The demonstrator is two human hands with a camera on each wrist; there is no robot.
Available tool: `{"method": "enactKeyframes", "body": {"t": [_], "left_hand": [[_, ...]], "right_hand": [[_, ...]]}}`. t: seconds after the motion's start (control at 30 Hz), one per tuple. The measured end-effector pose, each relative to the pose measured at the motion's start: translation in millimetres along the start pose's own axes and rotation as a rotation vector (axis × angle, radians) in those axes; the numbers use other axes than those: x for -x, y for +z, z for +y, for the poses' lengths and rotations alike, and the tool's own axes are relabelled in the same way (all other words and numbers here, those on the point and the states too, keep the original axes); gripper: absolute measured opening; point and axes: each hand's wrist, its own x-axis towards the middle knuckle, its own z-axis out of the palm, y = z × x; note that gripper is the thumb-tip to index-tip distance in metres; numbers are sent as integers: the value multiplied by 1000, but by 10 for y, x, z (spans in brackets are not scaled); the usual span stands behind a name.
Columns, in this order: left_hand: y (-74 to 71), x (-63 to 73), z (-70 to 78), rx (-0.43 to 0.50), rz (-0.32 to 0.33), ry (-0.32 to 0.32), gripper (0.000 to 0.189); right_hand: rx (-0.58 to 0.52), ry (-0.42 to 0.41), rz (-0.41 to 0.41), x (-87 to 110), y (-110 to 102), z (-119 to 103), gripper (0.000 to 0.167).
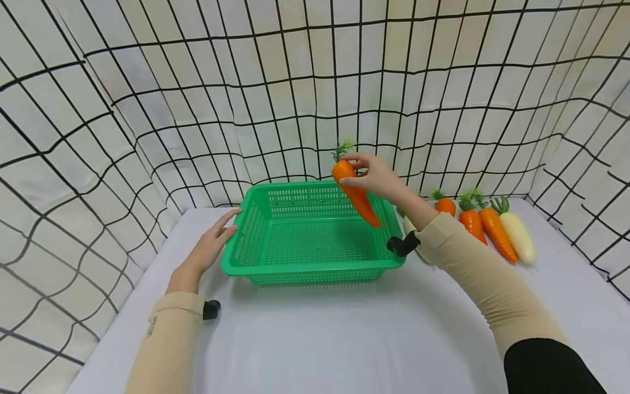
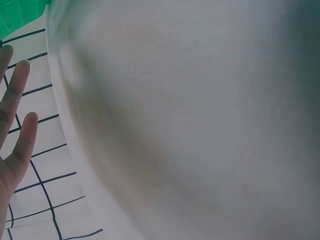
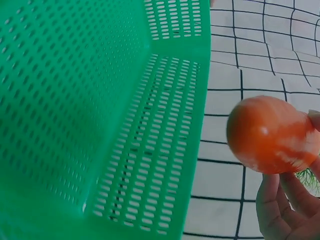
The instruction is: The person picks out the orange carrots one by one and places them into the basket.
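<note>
above the one o'clock part of a green basket, a carrot is held tilted in the air, its leafy end pointed toward eleven o'clock and its tip toward five. near the leaves it is pinched by the right hand, whose thumb and fingers are parted only by the carrot's thickness. in the right wrist view, the carrot is seen near the basket's slotted wall and apart from it.

at the basket's ten o'clock edge, the left hand is placed with its fingers spread and nearly straight; nothing is gripped by them, and whether the rim is touched cannot be told.

toward three o'clock from the basket, three more carrots and a white radish are laid side by side on the white worktop, the radish farthest out. just beside the basket, a pale vegetable is partly hidden by the right arm. toward twelve o'clock, a white cloth is crossed by black cords.
</note>
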Motion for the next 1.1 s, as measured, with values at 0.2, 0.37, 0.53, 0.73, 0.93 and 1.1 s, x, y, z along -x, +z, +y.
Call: {"method": "enactKeyframes", "body": {"t": [0.2, 0.37, 0.53, 0.73, 0.93, 1.1], "left_hand": [[-13, 6, -13, 10, -6, -16, 63], [-10, 16, -2, 16, -5, -16, 62], [2, 4, -1, 8, -4, -14, 63], [-11, 3, -1, 3, 2, -12, 62], [-6, 6, 9, 23, -4, -17, 62], [6, 5, 18, 30, -3, -23, 62]], "right_hand": [[-59, 24, -30, -182, 257, -29, 57], [-129, 47, -33, -304, 435, -20, 57], [-181, 84, -31, -409, 553, 37, 57], [-231, 127, -22, -491, 676, 137, 57], [-232, 171, -19, -548, 792, 242, 56], [-220, 163, -60, -553, 822, 284, 51]]}}
